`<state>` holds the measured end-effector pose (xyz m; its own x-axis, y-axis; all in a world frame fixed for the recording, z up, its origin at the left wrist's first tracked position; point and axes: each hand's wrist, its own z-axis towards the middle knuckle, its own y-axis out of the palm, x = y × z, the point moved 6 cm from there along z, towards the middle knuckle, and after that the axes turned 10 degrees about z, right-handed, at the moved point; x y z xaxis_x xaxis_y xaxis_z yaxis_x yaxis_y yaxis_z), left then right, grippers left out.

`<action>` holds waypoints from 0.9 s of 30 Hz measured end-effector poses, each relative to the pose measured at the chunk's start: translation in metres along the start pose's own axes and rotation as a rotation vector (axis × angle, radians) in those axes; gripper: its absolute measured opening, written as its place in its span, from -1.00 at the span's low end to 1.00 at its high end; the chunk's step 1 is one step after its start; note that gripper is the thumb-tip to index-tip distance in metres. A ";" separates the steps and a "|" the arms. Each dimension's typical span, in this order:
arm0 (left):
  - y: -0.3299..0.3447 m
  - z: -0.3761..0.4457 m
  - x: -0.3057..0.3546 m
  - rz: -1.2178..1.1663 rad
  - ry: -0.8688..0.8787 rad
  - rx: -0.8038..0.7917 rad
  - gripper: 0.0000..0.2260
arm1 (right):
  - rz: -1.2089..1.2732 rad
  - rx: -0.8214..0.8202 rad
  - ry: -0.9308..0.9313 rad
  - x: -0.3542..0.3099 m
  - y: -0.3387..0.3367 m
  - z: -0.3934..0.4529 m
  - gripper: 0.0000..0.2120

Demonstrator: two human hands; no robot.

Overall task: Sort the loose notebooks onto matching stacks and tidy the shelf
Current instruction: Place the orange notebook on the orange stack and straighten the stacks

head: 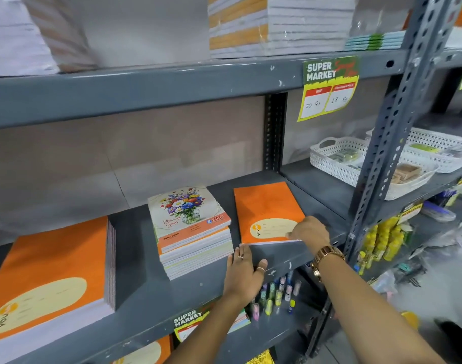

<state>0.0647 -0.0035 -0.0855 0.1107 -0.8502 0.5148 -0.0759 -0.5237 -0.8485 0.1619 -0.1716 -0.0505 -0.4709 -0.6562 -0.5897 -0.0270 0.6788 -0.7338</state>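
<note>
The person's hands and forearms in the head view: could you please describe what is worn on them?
Both forearms are bare, with no sleeves showing. The right hand has a chunky gold-toned link wristwatch at the wrist. The left hand wears two rings on its fingers: a thin one on a middle finger and a band on the thumb. No gloves are worn.

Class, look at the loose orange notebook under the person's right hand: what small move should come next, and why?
Probably lift the loose orange notebook with the right hand, whose fingers already rest on its near corner, and carry it left to the matching orange stack; the floral stack does not match.
</note>
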 end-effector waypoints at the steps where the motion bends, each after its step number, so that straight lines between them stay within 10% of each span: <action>1: 0.000 0.000 -0.001 -0.006 -0.005 -0.002 -0.42 | -0.008 -0.003 0.021 0.000 0.001 0.001 -0.42; 27: -0.006 -0.007 -0.004 -0.220 -0.022 -0.061 -0.49 | -0.143 0.001 0.193 -0.003 0.007 0.018 -0.27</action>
<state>0.0574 0.0023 -0.0816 0.1523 -0.7141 0.6832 -0.1077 -0.6992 -0.7068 0.1785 -0.1713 -0.0598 -0.6225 -0.6705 -0.4038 -0.1053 0.5829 -0.8057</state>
